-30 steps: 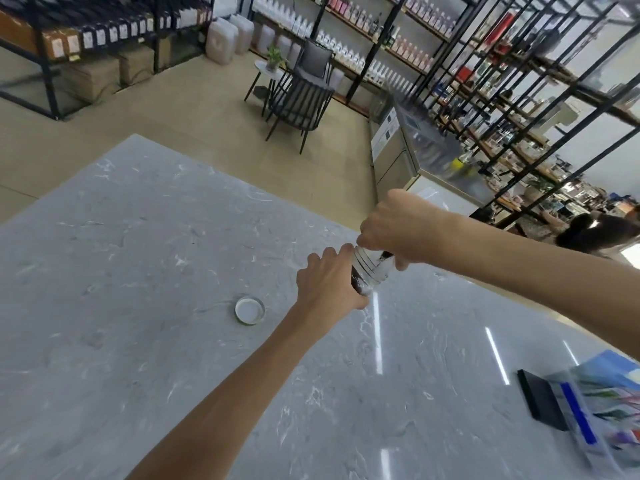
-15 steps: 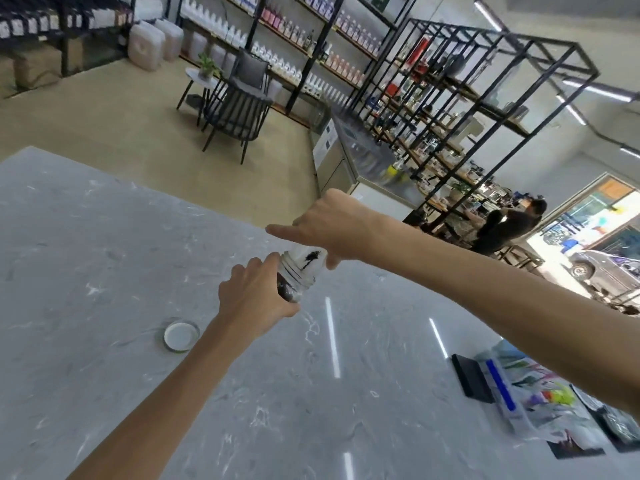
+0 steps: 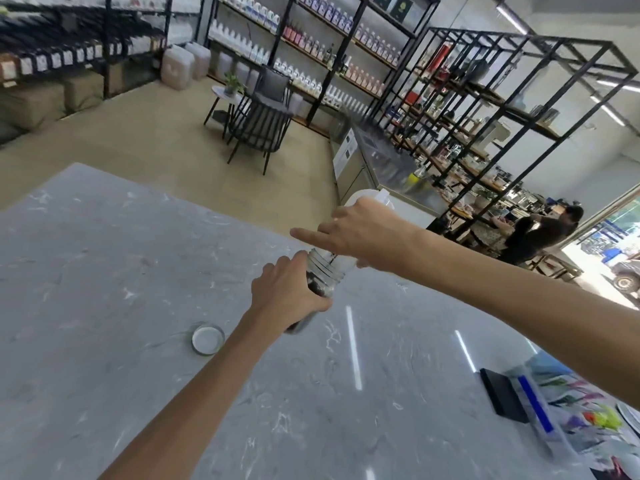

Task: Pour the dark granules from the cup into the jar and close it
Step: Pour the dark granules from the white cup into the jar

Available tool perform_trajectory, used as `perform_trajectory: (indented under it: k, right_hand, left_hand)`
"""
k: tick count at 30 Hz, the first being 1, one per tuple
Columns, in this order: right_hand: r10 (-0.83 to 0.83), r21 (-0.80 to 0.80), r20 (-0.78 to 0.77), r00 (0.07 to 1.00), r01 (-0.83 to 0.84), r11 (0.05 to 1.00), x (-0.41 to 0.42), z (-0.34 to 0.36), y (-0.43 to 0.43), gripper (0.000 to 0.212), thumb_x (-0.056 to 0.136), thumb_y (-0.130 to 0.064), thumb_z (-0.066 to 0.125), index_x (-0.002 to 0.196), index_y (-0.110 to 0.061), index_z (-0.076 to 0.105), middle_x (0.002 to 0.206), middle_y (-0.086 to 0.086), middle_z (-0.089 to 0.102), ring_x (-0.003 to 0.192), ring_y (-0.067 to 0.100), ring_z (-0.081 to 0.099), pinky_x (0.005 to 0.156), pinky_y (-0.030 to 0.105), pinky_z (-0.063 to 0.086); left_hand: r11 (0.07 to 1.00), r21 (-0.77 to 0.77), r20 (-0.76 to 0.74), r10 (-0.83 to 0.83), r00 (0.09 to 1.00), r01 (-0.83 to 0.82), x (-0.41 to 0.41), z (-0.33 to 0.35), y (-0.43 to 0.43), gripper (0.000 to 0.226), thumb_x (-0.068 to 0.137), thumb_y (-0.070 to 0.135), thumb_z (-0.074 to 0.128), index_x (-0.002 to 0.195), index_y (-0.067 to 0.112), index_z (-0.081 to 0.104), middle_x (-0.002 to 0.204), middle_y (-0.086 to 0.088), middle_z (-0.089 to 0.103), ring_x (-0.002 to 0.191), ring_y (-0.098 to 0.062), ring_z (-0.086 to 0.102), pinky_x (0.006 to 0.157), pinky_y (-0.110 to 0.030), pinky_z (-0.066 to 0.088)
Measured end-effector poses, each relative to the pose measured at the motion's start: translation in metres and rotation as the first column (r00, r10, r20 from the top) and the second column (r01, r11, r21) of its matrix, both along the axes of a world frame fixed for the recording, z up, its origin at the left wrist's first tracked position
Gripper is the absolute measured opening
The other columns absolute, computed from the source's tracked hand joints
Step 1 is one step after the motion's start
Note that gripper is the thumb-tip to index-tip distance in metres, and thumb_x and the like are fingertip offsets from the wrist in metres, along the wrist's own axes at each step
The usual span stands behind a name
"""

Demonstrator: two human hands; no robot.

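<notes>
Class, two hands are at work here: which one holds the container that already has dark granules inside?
The left hand: it grips the clear jar with dark granules inside. The right hand holds the tipped white cup above it.

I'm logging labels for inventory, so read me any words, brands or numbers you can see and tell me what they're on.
No text here can be read.
Cup in the right hand: a dark mark, too blurred to read.
Jar in the left hand: no label visible.
Shelf bottles: labels too small.
Colourful packets on the table: print blurred.

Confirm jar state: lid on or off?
Off. The lid lies on the table, apart from the jar in the left hand.
</notes>
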State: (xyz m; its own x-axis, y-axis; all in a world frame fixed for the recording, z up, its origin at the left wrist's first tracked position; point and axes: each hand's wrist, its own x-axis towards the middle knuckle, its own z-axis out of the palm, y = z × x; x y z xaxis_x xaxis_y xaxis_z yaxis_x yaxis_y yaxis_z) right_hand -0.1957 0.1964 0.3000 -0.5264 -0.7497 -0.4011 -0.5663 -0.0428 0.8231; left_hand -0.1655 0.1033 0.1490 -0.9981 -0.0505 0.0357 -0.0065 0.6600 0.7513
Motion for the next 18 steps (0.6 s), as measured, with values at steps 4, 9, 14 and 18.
perform_trajectory:
  k: [4, 9, 14, 18]
  right_hand:
    - [-0.031, -0.036, 0.061, 0.998, 0.033, 0.999, -0.002, 0.008, 0.0, 0.115, 0.08, -0.04, 0.078, 0.157, -0.024, -0.006, 0.119, -0.002, 0.058, 0.107, 0.025, 0.06, 0.061, 0.033, 0.045]
    - [-0.039, -0.005, 0.085, 0.996, 0.039, 0.999, -0.003, 0.012, 0.002, 0.116, 0.079, -0.042, 0.079, 0.156, -0.026, -0.007, 0.122, -0.002, 0.058, 0.108, 0.024, 0.059, 0.069, 0.038, 0.054]
    - [-0.104, -0.017, 0.02, 0.994, 0.104, 0.994, -0.004, 0.01, 0.001, 0.114, 0.078, -0.049, 0.077, 0.157, -0.028, -0.002, 0.113, -0.007, 0.063, 0.085, 0.02, 0.061, 0.059, 0.031, 0.043]
    - [-0.151, -0.013, -0.031, 0.988, 0.151, 0.988, -0.002, 0.011, -0.002, 0.113, 0.075, -0.057, 0.075, 0.157, -0.028, 0.002, 0.119, -0.007, 0.067, 0.076, 0.018, 0.058, 0.049, 0.028, 0.025]
  left_hand:
    - [0.994, 0.098, 0.037, -0.056, 0.998, 0.052, 0.0, -0.001, -0.008, 0.064, 0.063, 0.059, 0.079, 0.116, 0.033, 0.052, 0.106, 0.01, 0.063, 0.102, -0.021, 0.059, 0.073, -0.034, 0.039]
    - [0.985, 0.136, 0.049, -0.112, 0.992, 0.105, 0.002, 0.003, -0.011, 0.062, 0.061, 0.06, 0.08, 0.111, 0.035, 0.053, 0.104, 0.013, 0.065, 0.099, -0.018, 0.06, 0.072, -0.034, 0.04]
    - [0.997, 0.005, 0.01, -0.074, 0.997, 0.074, 0.003, 0.005, -0.002, 0.076, 0.066, 0.059, 0.077, 0.129, 0.029, 0.046, 0.117, 0.005, 0.06, 0.111, -0.024, 0.054, 0.077, -0.036, 0.038]
    - [0.998, -0.037, -0.015, -0.058, 0.998, 0.057, 0.006, 0.007, 0.003, 0.077, 0.07, 0.055, 0.076, 0.134, 0.028, 0.044, 0.118, 0.001, 0.056, 0.114, -0.027, 0.051, 0.077, -0.036, 0.035]
